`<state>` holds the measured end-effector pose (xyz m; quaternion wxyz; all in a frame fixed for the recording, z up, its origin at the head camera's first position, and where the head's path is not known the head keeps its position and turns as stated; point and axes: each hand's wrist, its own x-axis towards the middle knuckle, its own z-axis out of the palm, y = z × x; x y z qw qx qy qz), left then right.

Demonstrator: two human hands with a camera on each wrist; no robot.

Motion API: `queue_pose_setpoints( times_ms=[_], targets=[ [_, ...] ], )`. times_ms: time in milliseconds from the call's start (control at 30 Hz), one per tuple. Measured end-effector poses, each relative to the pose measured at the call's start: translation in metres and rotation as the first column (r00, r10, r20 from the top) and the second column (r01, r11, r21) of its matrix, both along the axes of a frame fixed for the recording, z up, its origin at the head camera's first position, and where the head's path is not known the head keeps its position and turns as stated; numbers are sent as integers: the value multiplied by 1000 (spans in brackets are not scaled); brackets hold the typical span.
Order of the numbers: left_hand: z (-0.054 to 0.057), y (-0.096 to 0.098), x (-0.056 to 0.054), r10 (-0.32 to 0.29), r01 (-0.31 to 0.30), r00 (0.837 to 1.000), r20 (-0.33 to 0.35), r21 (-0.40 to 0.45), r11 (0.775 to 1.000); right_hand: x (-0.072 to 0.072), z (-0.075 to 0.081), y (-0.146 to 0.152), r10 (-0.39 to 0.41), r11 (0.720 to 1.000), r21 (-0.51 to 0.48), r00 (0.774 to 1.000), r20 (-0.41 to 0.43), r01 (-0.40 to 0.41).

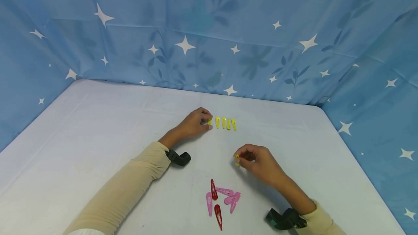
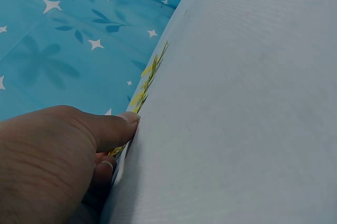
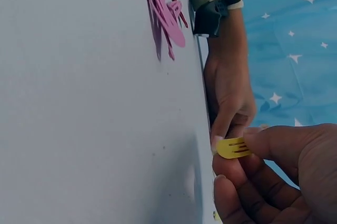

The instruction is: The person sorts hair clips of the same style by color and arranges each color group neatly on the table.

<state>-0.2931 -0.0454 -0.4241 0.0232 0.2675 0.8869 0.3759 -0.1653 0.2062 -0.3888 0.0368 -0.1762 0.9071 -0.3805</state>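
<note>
In the head view my left hand is at the left end of a row of yellow hair clips on the white table. Thumb and fingers pinch the leftmost yellow clip, which the hand partly hides; a bit of that yellow clip shows in the left wrist view. Nearer to me and further right, my right hand is raised off the table. Between its thumb and index finger it holds another yellow hair clip, its rounded, slotted end sticking out.
Closer to me lies a loose group of several pink hair clips and two red ones, one red clip nearest the front. A blue curtain with white stars hangs behind and beside the white table.
</note>
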Motion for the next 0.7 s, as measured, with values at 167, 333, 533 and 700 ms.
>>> queue_pose_setpoints(
  times_ms=[167, 333, 533, 700],
  targets=[
    [0, 1, 0, 3, -3, 1000, -2, -3, 1000, -6, 0, 3, -24, 1000, 2, 1000, -5, 24],
    [1, 0, 1, 1, -1, 1000, 2, 4, 1000, -13, -1, 8, -48, 999, -10, 999, -7, 48],
    [2, 0, 1, -1, 1, 1000, 2, 10, 1000, -22, -2, 14, -66, 997, -46, 998, 7, 66],
    [3, 1, 2, 2, -2, 1000, 1, 6, 1000, -29, -3, 16, -79, 995, -60, 997, 0, 79]
  ],
)
